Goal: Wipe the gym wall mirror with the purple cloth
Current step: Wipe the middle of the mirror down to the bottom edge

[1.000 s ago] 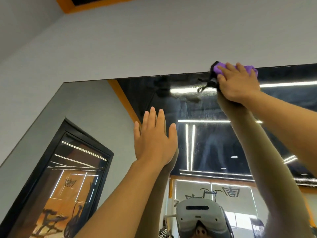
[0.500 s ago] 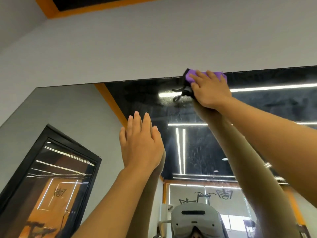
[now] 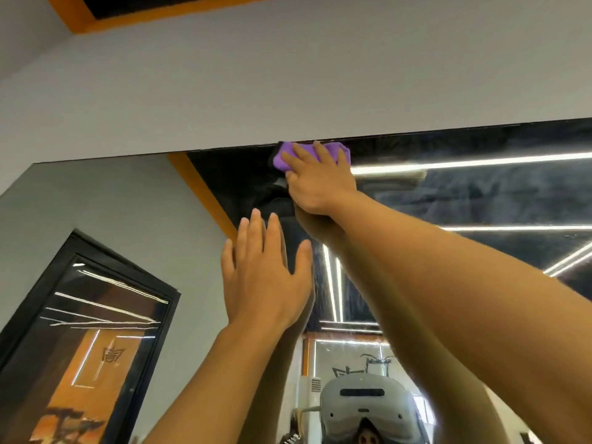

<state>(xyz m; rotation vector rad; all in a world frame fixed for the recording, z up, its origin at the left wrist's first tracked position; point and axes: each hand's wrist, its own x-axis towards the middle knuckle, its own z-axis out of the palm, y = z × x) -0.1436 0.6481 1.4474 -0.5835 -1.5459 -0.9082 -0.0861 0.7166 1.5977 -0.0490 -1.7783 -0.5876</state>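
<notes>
At the bottom edge of the mirror (image 3: 480, 193), the reflection shows a white, smooth-shelled headset (image 3: 368, 408) with a dark slot across its front. Both bare forearms reach up from there to the glass.

The left hand (image 3: 262, 280) lies flat against the mirror below the cloth, fingers straight and close together, thumb spread out to the side, holding nothing.

Higher up, the right hand (image 3: 320, 181) presses the purple cloth (image 3: 288, 155) against the glass right at the mirror's top edge. Its fingers are laid over the cloth, slightly spread and only gently bent; the cloth shows past the fingertips and to the left of them, with another bit beyond the fingers on the right. The cloth looks soft, bunched and fuzzy, a rounded wad with a dark patch along its left side.

The glass around it is dark and glossy, streaked with hazy smears, and reflects long bright light strips, an orange band and a black-framed panel (image 3: 89, 331) at the left.

Above the mirror's top edge runs a matte grey wall (image 3: 288, 75), and at the far top an orange-trimmed dark recess (image 3: 166, 11).
</notes>
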